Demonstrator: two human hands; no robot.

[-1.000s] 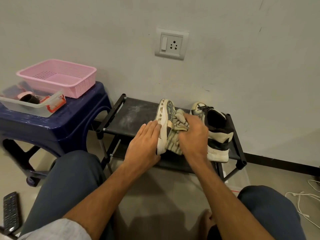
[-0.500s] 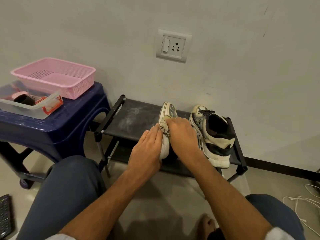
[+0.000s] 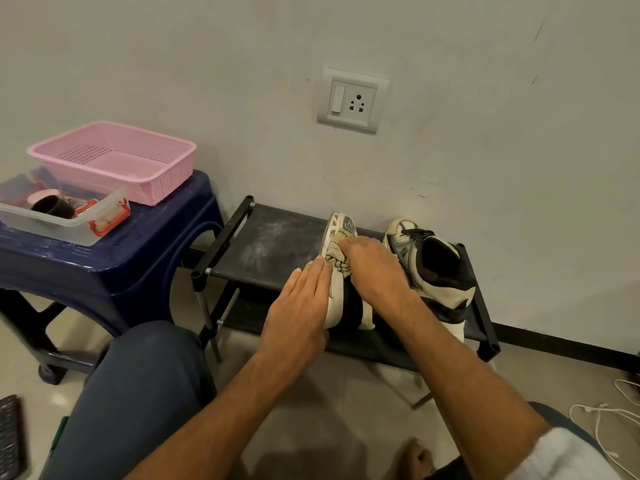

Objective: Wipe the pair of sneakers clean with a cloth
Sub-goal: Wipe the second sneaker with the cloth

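On the top shelf of a low black shoe rack [image 3: 270, 247], a pale sneaker [image 3: 335, 299] is tipped onto its side, with the sole turned to the left. A crumpled, patterned cloth [image 3: 337, 256] is pressed against its upper near the toe end by the right hand [image 3: 372, 268], whose grip is clenched round the cloth. The sole is braced by the left hand [image 3: 298, 306]. Its fingers are laid straight and flat against the sole, so nothing is grasped on that side.

Just to the right on the same shelf, the second sneaker [image 3: 433, 268] is stood upright with its toe toward the wall and its dark opening facing up. It is not held.

The step in hand is judged to be the wiping of the first sneaker's upper, and the pair seems only partly done. For the next move, the cloth would need to be drawn along the upper toward the heel while the sole is braced. Pressure would need to be steady so that the shoe is not pushed across the shelf.

To the left, a dark blue plastic stool [image 3: 138, 251] is seen, carrying a pink basket [image 3: 166, 181] and a clear container [image 3: 69, 230]. A wall socket [image 3: 352, 100] is set above the rack. A white cable [image 3: 609, 410] lies on the floor at far right.
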